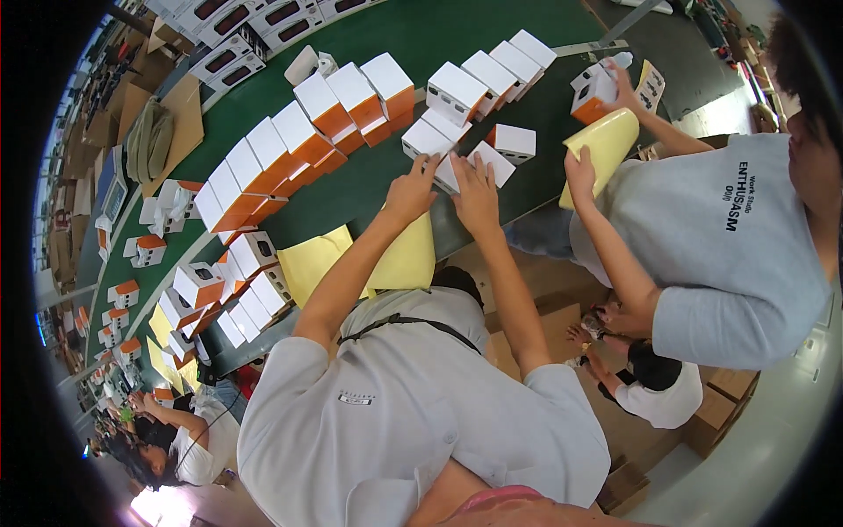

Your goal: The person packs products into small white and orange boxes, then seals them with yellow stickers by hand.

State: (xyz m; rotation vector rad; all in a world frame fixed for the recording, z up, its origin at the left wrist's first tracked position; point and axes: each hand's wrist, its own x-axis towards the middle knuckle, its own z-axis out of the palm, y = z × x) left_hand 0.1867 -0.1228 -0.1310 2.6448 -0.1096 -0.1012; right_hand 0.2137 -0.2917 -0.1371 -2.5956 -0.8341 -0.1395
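Observation:
My left hand (pixel 411 189) reaches forward over the green bench, its outstretched fingertips touching the small white boxes (pixel 426 139) there. Close beside it, my right hand (pixel 477 198) lies with fingers stretched over the near boxes, next to a white box (pixel 493 162) lying at its right. A small part of another white box (pixel 445 178) shows between the two hands. Just right of them a box with dark printed marks (pixel 514 143) stands apart. Under my left forearm are yellow sheets (pixel 408 255), partly hidden by the arm.
A long stacked row of white-and-orange boxes (pixel 281 140) curves along the bench to the left. More boxes (pixel 452 92) stand beyond my hands. At right, a co-worker holds a yellow sheet (pixel 606 149) and touches an orange-and-white box (pixel 595 95). Another person (pixel 654 386) is low behind.

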